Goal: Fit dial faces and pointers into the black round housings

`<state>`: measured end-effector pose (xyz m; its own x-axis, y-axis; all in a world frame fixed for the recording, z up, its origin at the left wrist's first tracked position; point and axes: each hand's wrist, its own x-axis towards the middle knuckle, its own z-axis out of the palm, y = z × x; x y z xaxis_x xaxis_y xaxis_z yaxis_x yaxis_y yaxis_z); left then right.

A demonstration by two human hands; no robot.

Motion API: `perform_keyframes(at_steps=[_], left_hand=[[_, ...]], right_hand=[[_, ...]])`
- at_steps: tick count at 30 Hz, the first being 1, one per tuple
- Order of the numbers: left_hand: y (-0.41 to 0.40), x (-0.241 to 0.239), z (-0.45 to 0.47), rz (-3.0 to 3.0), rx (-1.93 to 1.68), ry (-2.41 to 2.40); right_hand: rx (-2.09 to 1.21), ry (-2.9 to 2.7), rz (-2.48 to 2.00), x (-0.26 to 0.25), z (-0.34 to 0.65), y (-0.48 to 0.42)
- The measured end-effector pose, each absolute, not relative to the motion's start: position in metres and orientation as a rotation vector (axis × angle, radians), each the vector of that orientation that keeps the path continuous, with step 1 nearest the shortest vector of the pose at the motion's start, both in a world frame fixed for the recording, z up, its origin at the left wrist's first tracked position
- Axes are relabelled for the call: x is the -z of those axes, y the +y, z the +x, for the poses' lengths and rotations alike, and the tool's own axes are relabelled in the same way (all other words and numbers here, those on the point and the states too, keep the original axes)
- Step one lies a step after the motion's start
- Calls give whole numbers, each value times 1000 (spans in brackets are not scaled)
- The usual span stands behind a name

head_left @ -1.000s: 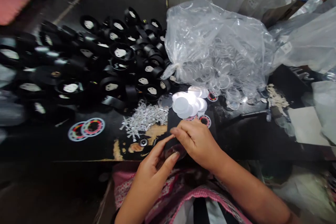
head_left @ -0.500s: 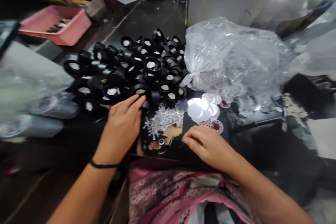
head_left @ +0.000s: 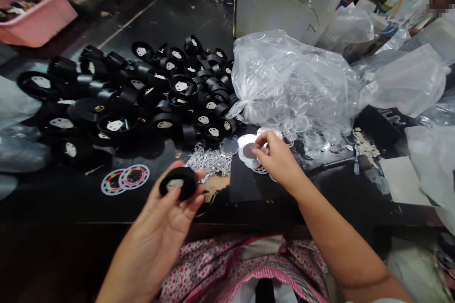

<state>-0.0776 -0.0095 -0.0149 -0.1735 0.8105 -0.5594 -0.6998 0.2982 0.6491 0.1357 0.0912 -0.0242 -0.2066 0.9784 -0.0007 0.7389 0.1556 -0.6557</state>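
My left hand (head_left: 165,215) grips a black round housing (head_left: 187,180) with a whitish patch inside, lifted over the table's front edge. The thumb rests in its opening. With the fingertips of my right hand (head_left: 279,158) I pinch a thin round disc (head_left: 250,150) at the pile of shiny silver discs (head_left: 245,140). Printed dial faces partly show under that pile. Left of it is a heap of small whitish pointer-like pieces (head_left: 211,161), with a clear disc (head_left: 229,146) beside it. Two printed dial faces (head_left: 134,177) overlap on the table, left of my left hand.
Many black round housings (head_left: 181,86) are heaped across the left and middle. A clear plastic bag (head_left: 295,66) of transparent round covers lies at right. Behind stand a large grey box (head_left: 284,0) and a pink bin (head_left: 46,19). A dark tool (head_left: 334,164) lies at right.
My left hand has come back from the heap with a black housing in it. My right hand has moved forward onto the silver discs and closed on one. The view has shifted right.
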Motion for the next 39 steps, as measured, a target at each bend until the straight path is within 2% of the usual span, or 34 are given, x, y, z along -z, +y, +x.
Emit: perform_keyframes(at_steps=[8, 13, 16, 22, 28, 33, 39], left_hand=[[4, 13, -29, -123, -1340, 946], [0, 14, -23, -117, -1364, 946], [-4, 18, -21, -33, -1350, 992], [-13, 25, -14, 205, -1316, 1071], [-21, 32, -16, 366, -1267, 1156], [-24, 42, -19, 442, -1269, 1125], [-35, 49, -31, 594, -1150, 1261]], right_hand=[[-914, -2062, -1099, 16, 116, 42], [-1069, -1871, -1342, 16, 123, 46], [-1170, -1689, -1333, 8, 122, 46], [-1151, -1671, -1334, -4, 109, 44], [-1521, -1501, -1390, -1, 111, 48], [-1335, -1650, -1512, 3, 117, 44], [-1472, -1823, -1379, 5, 123, 35]])
